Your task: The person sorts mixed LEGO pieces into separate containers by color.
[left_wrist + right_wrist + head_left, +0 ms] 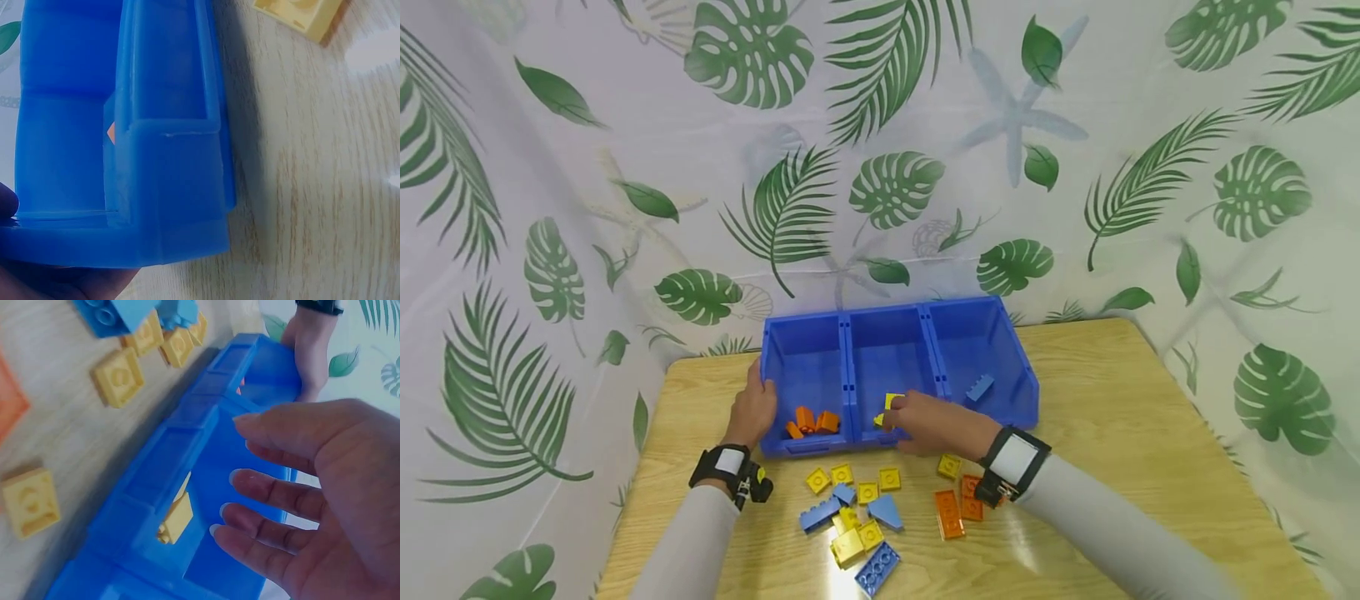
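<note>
A blue three-compartment storage bin [808, 446] stands at the back of the wooden table. My left hand [752, 410] grips its left side wall, thumb over the rim and fingers outside. Over the middle compartment is my right hand [928, 421], its fingers [275, 487] spread and holding nothing. Below them, yellow toy bricks [177, 519] lie inside that compartment. In the left compartment are several orange bricks [805, 419]; a blue brick [980, 387] lies in the right one.
In front of the bin lie several loose bricks: yellow bricks [847, 547], a blue brick [877, 569], a blue sloped brick [886, 512] and a long orange brick [949, 514]. More orange bricks [972, 497] sit near the right wrist. A leaf-patterned cloth [887, 192] hangs behind the table.
</note>
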A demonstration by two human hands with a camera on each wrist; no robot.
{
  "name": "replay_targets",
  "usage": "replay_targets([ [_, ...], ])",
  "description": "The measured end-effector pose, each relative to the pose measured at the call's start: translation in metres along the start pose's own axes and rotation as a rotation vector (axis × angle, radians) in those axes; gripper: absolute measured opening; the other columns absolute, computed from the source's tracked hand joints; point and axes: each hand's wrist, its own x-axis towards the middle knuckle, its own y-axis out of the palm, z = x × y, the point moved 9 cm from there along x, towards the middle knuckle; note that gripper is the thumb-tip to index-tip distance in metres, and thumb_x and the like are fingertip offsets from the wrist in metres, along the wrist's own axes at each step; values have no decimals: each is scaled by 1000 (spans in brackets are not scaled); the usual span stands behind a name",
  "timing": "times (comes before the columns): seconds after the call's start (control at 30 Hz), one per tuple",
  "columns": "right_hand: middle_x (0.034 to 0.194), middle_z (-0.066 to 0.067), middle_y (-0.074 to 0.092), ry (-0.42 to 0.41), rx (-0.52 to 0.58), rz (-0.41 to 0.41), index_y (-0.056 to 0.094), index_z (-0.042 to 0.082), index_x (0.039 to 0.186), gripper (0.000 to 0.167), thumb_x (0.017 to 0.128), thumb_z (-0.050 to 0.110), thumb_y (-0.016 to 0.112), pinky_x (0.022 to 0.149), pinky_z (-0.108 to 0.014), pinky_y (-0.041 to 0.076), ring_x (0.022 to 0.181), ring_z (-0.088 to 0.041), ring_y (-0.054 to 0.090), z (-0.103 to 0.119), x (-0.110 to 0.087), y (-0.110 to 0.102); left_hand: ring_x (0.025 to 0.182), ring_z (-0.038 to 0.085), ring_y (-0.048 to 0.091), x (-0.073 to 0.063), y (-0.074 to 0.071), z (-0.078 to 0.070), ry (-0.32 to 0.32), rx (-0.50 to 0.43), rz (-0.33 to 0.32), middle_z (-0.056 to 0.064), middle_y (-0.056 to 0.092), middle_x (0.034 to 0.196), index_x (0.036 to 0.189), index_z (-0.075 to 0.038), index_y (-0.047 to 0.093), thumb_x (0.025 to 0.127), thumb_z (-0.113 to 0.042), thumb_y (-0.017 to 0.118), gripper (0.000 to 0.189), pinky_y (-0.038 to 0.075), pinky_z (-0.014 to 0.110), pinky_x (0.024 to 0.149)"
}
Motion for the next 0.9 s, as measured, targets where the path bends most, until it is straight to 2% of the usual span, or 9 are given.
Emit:
replay_targets([
  [0.13,127,-3,70,-13,-38,20,73,16,127,32,96,23,72,99,-36,57,117,-21,62,2,-21,5,137,53,52,1,-1,1,-2,-11,0,30,43,159,167,-15,9,110,-29,27,62,41,66,114],
  [0.3,121,-1,69,4,-23,24,73,16,124,34,91,24,78,92,-34,57,110,-18,61,-6,-41,16,139,53,50,3,1,1,-2,-12,6,30,42,160,168,-15,8,110,-30,26,62,40,66,115],
  [0.47,123,0,69,74,44,93,74,17,123,32,92,25,77,90,-35,57,109,-18,60,-19,-53,36,139,53,50,5,2,0,2,-2,8,30,42,160,168,-15,8,110,-30,26,63,40,66,115],
  [0.6,126,0,69,101,53,126,74,17,123,30,95,26,74,90,-34,57,106,-17,60,-27,-57,52,137,54,51,5,1,0,10,1,2,31,43,159,168,-14,9,109,-29,27,63,41,67,114],
  [0.9,117,-4,68,32,-47,31,75,12,117,24,96,22,72,83,-32,53,95,-18,56,-39,-57,74,139,54,50,8,0,3,3,-7,10,29,40,161,168,-16,8,109,-30,26,63,39,68,115],
])
